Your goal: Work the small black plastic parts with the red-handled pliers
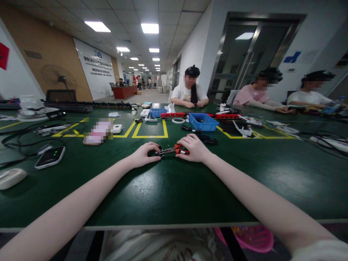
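My right hand (192,148) is closed round the red handles of a pair of pliers (172,149), whose jaws point left. My left hand (145,154) is curled shut on a small black part (158,150) held at the plier jaws. Both hands rest on the green table (174,192) in front of me, almost touching. A few small black parts (208,139) lie just behind my right hand.
A blue bin (203,121) stands behind my right hand, a second blue bin (157,112) farther back. A phone (50,156) and cables lie at the left. Three people sit across the table. Yellow tape marks squares on the table.
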Demonstrator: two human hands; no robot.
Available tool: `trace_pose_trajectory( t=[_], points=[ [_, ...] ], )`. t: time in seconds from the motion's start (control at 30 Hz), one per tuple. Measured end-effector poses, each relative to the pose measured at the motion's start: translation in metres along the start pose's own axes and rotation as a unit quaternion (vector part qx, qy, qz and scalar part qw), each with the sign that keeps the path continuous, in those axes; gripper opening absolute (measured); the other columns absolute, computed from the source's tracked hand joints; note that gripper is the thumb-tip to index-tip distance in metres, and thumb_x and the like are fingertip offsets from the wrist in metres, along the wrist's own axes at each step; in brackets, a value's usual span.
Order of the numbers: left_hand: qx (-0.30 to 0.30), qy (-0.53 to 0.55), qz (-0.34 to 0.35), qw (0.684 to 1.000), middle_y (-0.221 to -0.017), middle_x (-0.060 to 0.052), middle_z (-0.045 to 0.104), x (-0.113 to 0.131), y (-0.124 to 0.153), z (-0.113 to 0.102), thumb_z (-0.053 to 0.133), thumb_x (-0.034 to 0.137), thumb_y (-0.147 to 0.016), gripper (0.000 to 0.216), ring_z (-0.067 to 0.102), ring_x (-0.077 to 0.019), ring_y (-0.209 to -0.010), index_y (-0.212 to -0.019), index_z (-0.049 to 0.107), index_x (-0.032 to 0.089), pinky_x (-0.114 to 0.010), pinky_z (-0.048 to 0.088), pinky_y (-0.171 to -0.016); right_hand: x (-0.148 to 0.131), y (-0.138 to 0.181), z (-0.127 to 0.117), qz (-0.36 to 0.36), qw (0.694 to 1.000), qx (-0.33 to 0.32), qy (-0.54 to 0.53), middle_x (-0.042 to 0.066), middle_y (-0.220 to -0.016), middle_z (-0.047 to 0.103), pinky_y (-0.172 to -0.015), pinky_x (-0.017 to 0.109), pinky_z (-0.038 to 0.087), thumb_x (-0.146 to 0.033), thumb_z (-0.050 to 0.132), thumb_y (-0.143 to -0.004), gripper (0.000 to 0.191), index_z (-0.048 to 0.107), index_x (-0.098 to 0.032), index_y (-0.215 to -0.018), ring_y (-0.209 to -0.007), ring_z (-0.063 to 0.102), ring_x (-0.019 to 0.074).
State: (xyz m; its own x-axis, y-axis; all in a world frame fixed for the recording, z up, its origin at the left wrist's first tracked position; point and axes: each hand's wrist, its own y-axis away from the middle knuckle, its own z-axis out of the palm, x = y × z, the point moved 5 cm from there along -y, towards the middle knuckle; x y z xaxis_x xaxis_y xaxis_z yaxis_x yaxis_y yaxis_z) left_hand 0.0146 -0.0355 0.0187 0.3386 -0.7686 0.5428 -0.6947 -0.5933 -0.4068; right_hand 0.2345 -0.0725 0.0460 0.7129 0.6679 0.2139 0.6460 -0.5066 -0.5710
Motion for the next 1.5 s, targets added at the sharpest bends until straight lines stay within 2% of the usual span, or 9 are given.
trace_pose_trajectory(
  t=[0.3,0.53,0.73,0.87,0.97,1.27,1.5],
  points=[
    [-0.026,0.019,0.003,0.999,-0.126,-0.010,0.060,0.0023,0.0013,-0.0016,0.066,0.037,-0.084,0.024,0.058,-0.0249,-0.118,-0.101,0.064,0.019,-0.045,0.042,-0.106,-0.0001,0.0013,0.0041,0.006,1.000,-0.023,-0.004,0.011,-0.094,0.065,-0.075,0.036,0.046,-0.056,0.058,-0.085,0.044,0.063,-0.016,-0.102,-0.084,0.060,0.0236],
    [-0.020,0.002,0.028,0.999,-0.125,-0.010,0.061,0.0013,0.0003,-0.0006,0.070,0.038,-0.081,0.027,0.058,-0.0252,-0.117,-0.100,0.063,0.019,-0.043,0.044,-0.104,0.0000,0.0009,0.0027,0.003,1.000,-0.018,0.001,0.011,-0.095,0.066,-0.076,0.037,0.047,-0.054,0.062,-0.082,0.043,0.062,-0.017,-0.104,-0.087,0.060,0.0249],
    [-0.028,-0.024,0.026,0.999,-0.122,-0.009,0.064,0.0015,-0.0012,0.0019,0.066,0.033,-0.085,0.019,0.060,-0.0254,-0.115,-0.097,0.062,0.020,-0.044,0.046,-0.101,-0.0011,0.0009,0.0032,0.001,1.000,-0.020,0.012,0.012,-0.096,0.064,-0.076,0.037,0.047,-0.049,0.062,-0.083,0.040,0.062,-0.016,-0.105,-0.087,0.059,0.0245],
    [-0.037,-0.022,0.018,0.999,-0.123,-0.009,0.064,0.0032,-0.0009,0.0021,0.063,0.030,-0.088,0.017,0.060,-0.0255,-0.116,-0.102,0.060,0.020,-0.044,0.046,-0.101,-0.0009,0.0021,0.0037,0.005,1.000,-0.020,0.020,0.011,-0.098,0.064,-0.077,0.037,0.047,-0.035,0.063,-0.081,0.034,0.062,-0.016,-0.109,-0.088,0.058,0.0245],
    [-0.028,-0.030,0.021,0.999,-0.124,-0.010,0.064,0.0057,-0.0009,0.0009,0.060,0.030,-0.089,0.017,0.059,-0.0257,-0.117,-0.102,0.059,0.020,-0.044,0.046,-0.102,-0.0010,0.0027,0.0032,0.010,0.999,-0.024,0.025,0.012,-0.101,0.063,-0.078,0.038,0.048,-0.027,0.063,-0.078,0.037,0.060,-0.016,-0.113,-0.089,0.058,0.0250],
    [-0.013,-0.035,0.016,0.999,-0.128,-0.010,0.061,0.0053,-0.0010,0.0007,0.055,0.032,-0.092,0.016,0.057,-0.0257,-0.120,-0.104,0.054,0.021,-0.045,0.045,-0.103,-0.0023,0.0022,0.0012,0.016,0.999,-0.019,0.035,0.013,-0.121,0.059,-0.079,0.038,0.047,-0.023,0.059,-0.078,0.036,0.058,-0.017,-0.114,-0.093,0.058,0.0244],
    [-0.022,-0.035,0.006,0.999,-0.128,-0.009,0.060,0.0054,-0.0002,0.0002,0.056,0.034,-0.091,0.017,0.058,-0.0259,-0.119,-0.103,0.054,0.021,-0.046,0.045,-0.103,-0.0034,0.0024,0.0018,0.006,0.998,-0.028,0.051,0.013,-0.124,0.060,-0.078,0.038,0.046,-0.022,0.059,-0.079,0.037,0.058,-0.016,-0.115,-0.092,0.056,0.0246]
  ],
)
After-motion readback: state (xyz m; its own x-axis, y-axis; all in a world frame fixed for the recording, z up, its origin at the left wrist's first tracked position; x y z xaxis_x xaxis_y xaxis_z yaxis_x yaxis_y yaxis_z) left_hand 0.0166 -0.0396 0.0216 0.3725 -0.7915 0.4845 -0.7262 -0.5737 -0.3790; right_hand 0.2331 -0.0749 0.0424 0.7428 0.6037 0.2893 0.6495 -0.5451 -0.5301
